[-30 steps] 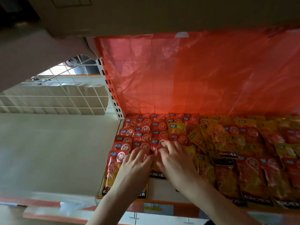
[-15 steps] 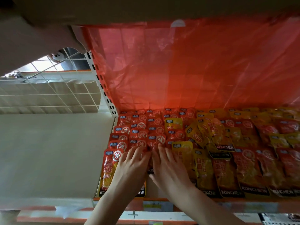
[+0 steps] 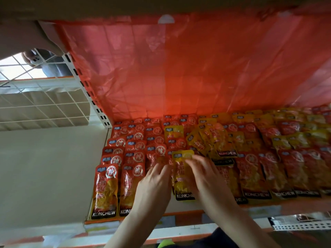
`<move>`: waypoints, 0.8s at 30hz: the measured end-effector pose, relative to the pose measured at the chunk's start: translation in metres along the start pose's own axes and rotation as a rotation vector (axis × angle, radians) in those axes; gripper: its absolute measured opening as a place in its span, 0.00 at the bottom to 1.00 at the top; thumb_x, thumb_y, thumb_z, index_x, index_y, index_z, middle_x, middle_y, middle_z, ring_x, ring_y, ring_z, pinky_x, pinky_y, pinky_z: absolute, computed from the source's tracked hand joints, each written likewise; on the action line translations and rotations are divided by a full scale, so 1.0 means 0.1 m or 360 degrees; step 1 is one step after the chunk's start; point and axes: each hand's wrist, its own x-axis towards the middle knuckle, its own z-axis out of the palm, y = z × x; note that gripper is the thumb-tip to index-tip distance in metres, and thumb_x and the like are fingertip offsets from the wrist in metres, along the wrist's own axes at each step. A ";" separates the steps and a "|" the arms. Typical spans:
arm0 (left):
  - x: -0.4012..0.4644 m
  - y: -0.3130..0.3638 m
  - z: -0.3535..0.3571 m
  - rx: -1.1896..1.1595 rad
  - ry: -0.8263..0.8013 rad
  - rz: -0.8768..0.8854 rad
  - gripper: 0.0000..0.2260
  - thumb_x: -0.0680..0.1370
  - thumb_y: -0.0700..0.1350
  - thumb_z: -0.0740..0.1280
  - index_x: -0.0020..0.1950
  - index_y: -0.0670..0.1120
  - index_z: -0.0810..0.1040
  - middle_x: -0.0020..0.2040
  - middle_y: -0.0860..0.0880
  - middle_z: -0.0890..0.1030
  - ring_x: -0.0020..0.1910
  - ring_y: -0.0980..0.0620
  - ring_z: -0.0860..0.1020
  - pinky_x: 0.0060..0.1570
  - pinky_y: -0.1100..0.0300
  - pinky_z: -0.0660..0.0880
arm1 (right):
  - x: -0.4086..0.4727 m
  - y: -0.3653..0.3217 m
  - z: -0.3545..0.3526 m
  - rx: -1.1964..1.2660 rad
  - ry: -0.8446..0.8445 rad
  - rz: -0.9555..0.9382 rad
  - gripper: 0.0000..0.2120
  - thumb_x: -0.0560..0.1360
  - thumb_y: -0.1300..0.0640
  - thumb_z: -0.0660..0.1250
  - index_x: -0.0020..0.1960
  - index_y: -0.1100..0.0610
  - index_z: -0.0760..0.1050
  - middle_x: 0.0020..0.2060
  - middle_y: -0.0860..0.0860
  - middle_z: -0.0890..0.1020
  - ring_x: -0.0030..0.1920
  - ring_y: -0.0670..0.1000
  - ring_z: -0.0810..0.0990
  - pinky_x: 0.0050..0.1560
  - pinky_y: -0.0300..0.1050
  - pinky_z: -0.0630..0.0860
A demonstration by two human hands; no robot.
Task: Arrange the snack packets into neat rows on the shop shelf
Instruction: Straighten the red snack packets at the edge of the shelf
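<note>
Red snack packets [image 3: 105, 187] lie in overlapping rows on the left part of the shop shelf [image 3: 180, 214]. Yellow and red packets [image 3: 211, 140] are mixed and skewed in the middle and on the right. A yellow packet [image 3: 180, 169] lies lengthwise between my hands at the shelf front. My right hand [image 3: 206, 178] covers its right side, fingertips at its top edge. My left hand [image 3: 154, 185] lies flat, fingers together, on the red packets beside the yellow packet's left edge. The packets under both palms are hidden.
A red plastic sheet [image 3: 188, 72] hangs over the wire back panel. The white slotted upright [image 3: 93, 101] bounds the shelf at the left, with a pale side wall [image 3: 44, 167] beyond it. The shelf above [image 3: 161, 8] overhangs closely. A lower white shelf edge [image 3: 295, 225] shows at bottom right.
Both hands have shifted right, off the red rows. My right hand has come onto the yellow packet, which now lies between the hands. The view moved closer to the shelf.
</note>
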 end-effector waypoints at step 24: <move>0.09 0.41 -0.03 -0.1157 0.0317 -0.0387 0.25 0.75 0.33 0.65 0.54 0.65 0.70 0.46 0.60 0.79 0.43 0.58 0.80 0.43 0.53 0.79 | -0.02 0.03 -0.23 0.0924 0.0024 0.0230 0.24 0.79 0.50 0.58 0.72 0.47 0.55 0.64 0.41 0.68 0.62 0.39 0.71 0.58 0.29 0.70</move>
